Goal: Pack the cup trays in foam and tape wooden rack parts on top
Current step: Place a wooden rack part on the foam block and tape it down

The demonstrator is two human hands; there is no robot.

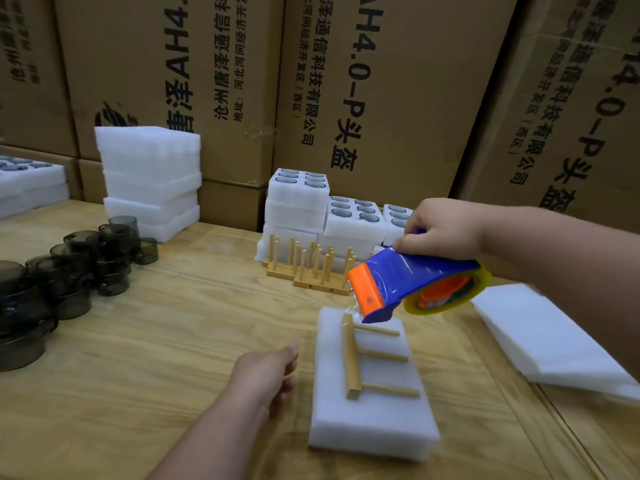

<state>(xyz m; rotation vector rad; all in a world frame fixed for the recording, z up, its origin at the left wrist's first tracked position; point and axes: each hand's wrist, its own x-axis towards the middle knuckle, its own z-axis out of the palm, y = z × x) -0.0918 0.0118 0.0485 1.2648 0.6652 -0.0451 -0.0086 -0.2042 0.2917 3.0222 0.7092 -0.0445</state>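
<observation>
Foam block [370, 420], white, soft-edged and rectangular, lies on the plywood table [180, 323] just right of the left hand [266, 375], whose fingers are loosely curled and hold nothing, not touching the block. On top of the block rests a wooden rack part [351, 358]: a pale squared bar with three round dowels pointing away to the right. A strand of clear tape runs from the bar's far end up to the tape dispenser [408, 285], so the taping looks begun at that end and not yet carried across the piece. The right hand [440, 230] grips the dispenser's blue handle from above, fingers wrapped around it; its orange cutter points down at the bar, and a yellowish tape roll sits at its back. To the right of that hand lies a pile of thin foam sheets [540, 337]. Beyond the dispenser stand more peg racks [308, 268] upright, waiting, and behind them filled foam trays [353, 216] with cups in round pockets. Far left of the left hand, smoky translucent cups [86, 265] sit stacked and unpacked, so much work remains. Cardboard cartons [381, 81] form the backdrop.
</observation>
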